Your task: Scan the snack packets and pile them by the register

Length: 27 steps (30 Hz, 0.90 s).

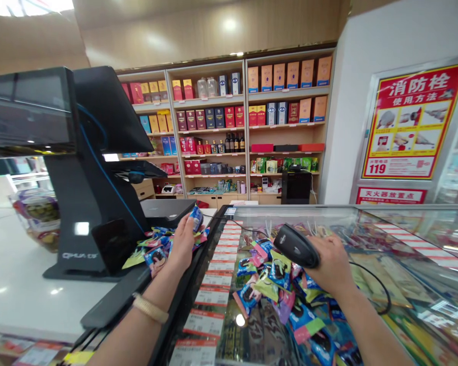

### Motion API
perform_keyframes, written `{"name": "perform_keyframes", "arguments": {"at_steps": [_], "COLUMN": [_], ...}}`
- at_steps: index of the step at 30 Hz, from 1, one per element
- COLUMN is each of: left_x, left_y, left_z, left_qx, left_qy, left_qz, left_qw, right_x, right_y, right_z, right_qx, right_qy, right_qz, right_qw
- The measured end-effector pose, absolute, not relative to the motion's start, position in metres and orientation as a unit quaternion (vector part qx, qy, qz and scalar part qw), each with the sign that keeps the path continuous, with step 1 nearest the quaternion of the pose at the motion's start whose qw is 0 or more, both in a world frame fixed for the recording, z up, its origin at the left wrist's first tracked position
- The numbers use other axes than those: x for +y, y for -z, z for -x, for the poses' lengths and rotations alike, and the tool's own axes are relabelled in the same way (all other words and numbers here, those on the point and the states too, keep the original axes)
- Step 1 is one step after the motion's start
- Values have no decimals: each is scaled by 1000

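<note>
My left hand (182, 243) is closed on a small blue snack packet (196, 218) above a pile of similar packets (155, 256) beside the register. My right hand (330, 262) grips a black handheld scanner (295, 245), whose head points left toward the first hand. Beneath the scanner, many blue, green and pink snack packets (266, 284) lie heaped on the glass counter (239, 333). A black cable runs from the scanner area.
The black register (95, 203) stands on the white counter (23, 290) at left, with a bagged item (38, 216) behind it. Shelves of boxes and bottles (213, 118) line the back. A red poster (416, 122) hangs at right.
</note>
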<state>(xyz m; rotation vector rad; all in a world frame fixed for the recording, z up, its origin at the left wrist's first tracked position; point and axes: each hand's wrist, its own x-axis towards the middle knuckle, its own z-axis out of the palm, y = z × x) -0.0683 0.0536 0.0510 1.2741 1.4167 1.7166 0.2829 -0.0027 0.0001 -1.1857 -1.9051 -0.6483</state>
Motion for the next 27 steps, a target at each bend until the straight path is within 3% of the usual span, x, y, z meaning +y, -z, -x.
{"name": "perform_keyframes", "arguments": {"at_steps": [2, 7, 16, 27], "left_x": [45, 27, 21, 17], "left_y": [-48, -25, 21, 24], "left_z": [45, 2, -26, -25], "left_qx": [455, 320, 334, 360], "left_qy": [-650, -641, -640, -616], "left_qz": [-418, -346, -455, -495], "left_qw": [442, 605, 521, 496], "right_x": [-4, -11, -25, -26], "right_y": [-1, -8, -16, -15], "right_z": [-281, -271, -250, -242], "right_qx": [-759, -764, -816, -834], "right_qy": [251, 225, 125, 103], "right_qz": [454, 442, 406, 403], "right_qw": [394, 412, 392, 363]}}
